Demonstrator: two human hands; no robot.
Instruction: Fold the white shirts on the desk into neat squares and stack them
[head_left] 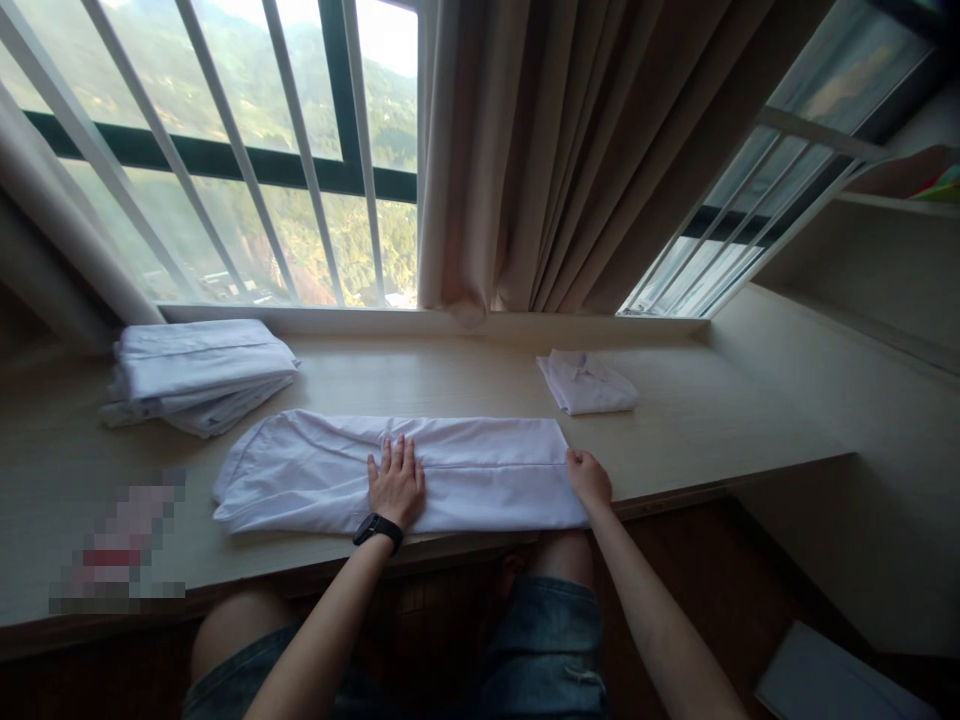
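- where the wooden window desk (pixel 712 420) runs under the glass: long white shirt (pixel 315 470), folded lengthwise into a narrow band, laid flat along the near edge, collar end to the left, straight hem end to the right.
- left hand (pixel 396 485): flat on the middle of the white shirt, palm down, fingers spread and extended, gripping nothing; black smartwatch (pixel 378 528) on the wrist.
- right hand (pixel 589 478): at the right end of the white shirt, fingers curled onto the hem edge, touching the cloth; whether pinched tight or merely resting, cannot tell.
- stack of folded white garments (pixel 199 375): far left of the desk, near the window sill, well apart from both hands; several layers, edges slightly uneven.
- small folded white shirt (pixel 587 382): single piece, collar uppermost, far right of centre, beyond the right hand and apart from the long shirt.
- pixelated patch (pixel 120 545): on the desk front left, contents not readable.
- beige curtain (pixel 570 150): gathered at the window corner, hanging down to the sill.
- window with white bars (pixel 232 150): green hillside and buildings outside.
- denim shorts (pixel 544 640) and bare knees: below the desk edge, seated position.
- pale flat item (pixel 832 680): on the floor at lower right, identity unclear.
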